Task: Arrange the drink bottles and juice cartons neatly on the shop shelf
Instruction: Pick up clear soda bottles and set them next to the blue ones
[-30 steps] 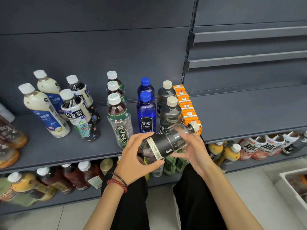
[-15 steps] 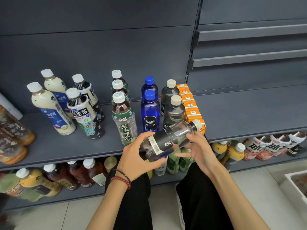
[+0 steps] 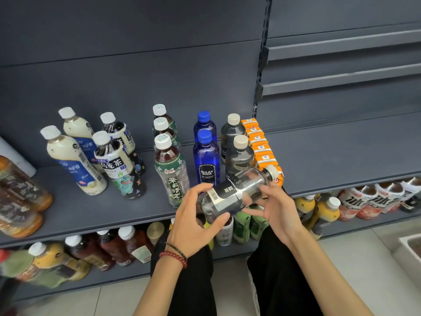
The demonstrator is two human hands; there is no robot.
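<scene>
A clear grey bottle with a black label (image 3: 237, 192) lies tilted in front of the shelf edge, cap up and to the right. My left hand (image 3: 196, 215) grips its base end, and my right hand (image 3: 273, 206) holds it from below near the neck. On the grey shelf (image 3: 330, 160) stand rows: two matching grey bottles (image 3: 239, 153), two blue soda bottles (image 3: 206, 156), three green-label tea bottles (image 3: 169, 169), two dark tea bottles (image 3: 118, 165), two milky bottles (image 3: 73, 160). A row of orange juice cartons (image 3: 259, 144) stands right of the grey bottles.
Orange-brown bottles (image 3: 20, 201) lie at the shelf's left end. The lower shelf (image 3: 348, 226) holds several bottles, lying or leaning. A white bin (image 3: 410, 249) sits on the floor at right. Two empty rails (image 3: 341, 80) hang at upper right. My knees are below the hands.
The view has shifted slightly, so the shelf rows sit further right. Both hands keep holding the tilted grey bottle in much the same pose.
</scene>
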